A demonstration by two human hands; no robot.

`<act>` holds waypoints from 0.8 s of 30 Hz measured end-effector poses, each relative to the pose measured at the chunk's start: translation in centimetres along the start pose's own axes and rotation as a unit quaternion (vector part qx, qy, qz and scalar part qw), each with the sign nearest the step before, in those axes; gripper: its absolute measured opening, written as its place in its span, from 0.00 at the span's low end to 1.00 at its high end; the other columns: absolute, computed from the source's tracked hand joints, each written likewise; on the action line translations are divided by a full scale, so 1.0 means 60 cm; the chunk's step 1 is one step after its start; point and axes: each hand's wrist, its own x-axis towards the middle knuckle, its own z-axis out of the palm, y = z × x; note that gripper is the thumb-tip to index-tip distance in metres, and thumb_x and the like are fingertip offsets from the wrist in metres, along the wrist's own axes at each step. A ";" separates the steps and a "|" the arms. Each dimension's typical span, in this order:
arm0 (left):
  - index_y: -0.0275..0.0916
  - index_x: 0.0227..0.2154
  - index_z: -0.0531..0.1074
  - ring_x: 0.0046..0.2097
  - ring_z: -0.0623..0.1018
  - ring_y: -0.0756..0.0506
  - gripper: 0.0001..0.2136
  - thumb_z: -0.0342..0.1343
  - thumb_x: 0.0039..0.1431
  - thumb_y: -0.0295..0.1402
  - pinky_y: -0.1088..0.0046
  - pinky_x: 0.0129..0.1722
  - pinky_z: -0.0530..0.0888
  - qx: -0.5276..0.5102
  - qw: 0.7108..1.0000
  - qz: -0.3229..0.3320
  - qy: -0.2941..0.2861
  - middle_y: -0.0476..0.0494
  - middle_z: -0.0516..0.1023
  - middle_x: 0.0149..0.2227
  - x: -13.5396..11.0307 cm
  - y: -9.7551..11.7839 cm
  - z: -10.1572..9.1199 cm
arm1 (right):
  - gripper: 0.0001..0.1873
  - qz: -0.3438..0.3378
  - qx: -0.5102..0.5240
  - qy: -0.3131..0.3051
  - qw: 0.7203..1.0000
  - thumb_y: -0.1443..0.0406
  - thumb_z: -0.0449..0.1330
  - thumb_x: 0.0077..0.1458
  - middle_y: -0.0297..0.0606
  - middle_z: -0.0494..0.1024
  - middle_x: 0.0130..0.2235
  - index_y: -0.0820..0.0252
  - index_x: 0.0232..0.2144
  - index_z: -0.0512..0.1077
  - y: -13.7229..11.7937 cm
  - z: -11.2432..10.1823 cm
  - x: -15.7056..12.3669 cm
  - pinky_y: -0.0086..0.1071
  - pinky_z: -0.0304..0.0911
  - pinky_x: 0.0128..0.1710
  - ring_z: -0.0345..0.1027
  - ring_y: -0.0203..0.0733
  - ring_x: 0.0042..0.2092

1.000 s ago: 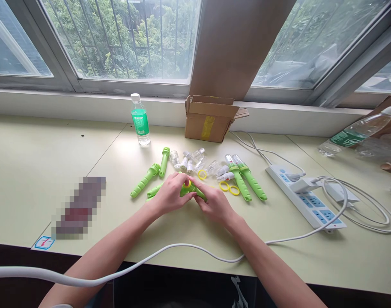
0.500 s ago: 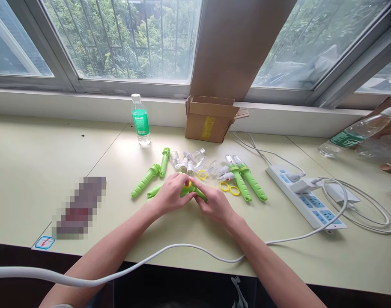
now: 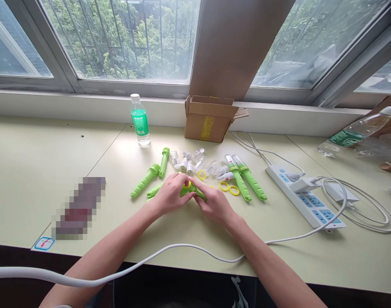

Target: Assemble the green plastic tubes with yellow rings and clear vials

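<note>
My left hand (image 3: 172, 191) and my right hand (image 3: 217, 204) meet at the middle of the table. My right hand is closed around a green plastic handle (image 3: 200, 194), mostly hidden by the fingers. At its end, my left fingers pinch a yellow ring (image 3: 187, 185); whether it is fully around the handle I cannot tell. Left of my hands lie a ridged green handle (image 3: 145, 181), another green handle (image 3: 164, 162) and a partly covered one (image 3: 154, 190). Just beyond are clear plastic covers (image 3: 175, 159), small white cylinders (image 3: 189, 167) and loose yellow rings (image 3: 224, 186).
Two green handles with clear covers (image 3: 250, 179) lie to the right. Beyond stand a water bottle (image 3: 140, 124) and a cardboard box (image 3: 208, 124). A power strip (image 3: 306, 199) with cables sits at right. A white cable (image 3: 195, 253) crosses in front of my forearms. A blurred patch (image 3: 81, 205) lies left.
</note>
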 end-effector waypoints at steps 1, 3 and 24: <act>0.40 0.33 0.59 0.39 0.73 0.44 0.11 0.58 0.56 0.34 0.65 0.38 0.73 0.000 1.000 0.001 0.000 0.47 0.71 0.34 0.000 0.000 0.000 | 0.33 0.000 0.000 0.000 1.000 0.71 0.54 0.57 0.36 0.75 0.55 0.49 0.64 0.57 0.000 0.000 0.000 0.38 0.71 0.42 0.76 0.47 0.44; 0.40 0.33 0.59 0.40 0.73 0.44 0.11 0.58 0.57 0.34 0.65 0.38 0.73 0.000 1.000 0.002 0.002 0.47 0.71 0.34 0.000 0.000 0.001 | 0.34 0.000 0.000 0.000 1.000 0.71 0.54 0.57 0.36 0.75 0.54 0.49 0.64 0.57 0.001 0.000 0.000 0.38 0.71 0.43 0.76 0.47 0.44; 0.41 0.32 0.59 0.40 0.73 0.44 0.10 0.58 0.56 0.33 0.65 0.38 0.73 0.000 1.000 -0.001 0.004 0.47 0.71 0.34 0.000 0.000 0.001 | 0.33 0.004 -0.006 -0.004 1.000 0.71 0.54 0.57 0.37 0.76 0.54 0.50 0.64 0.57 -0.002 -0.001 0.000 0.38 0.71 0.44 0.75 0.48 0.46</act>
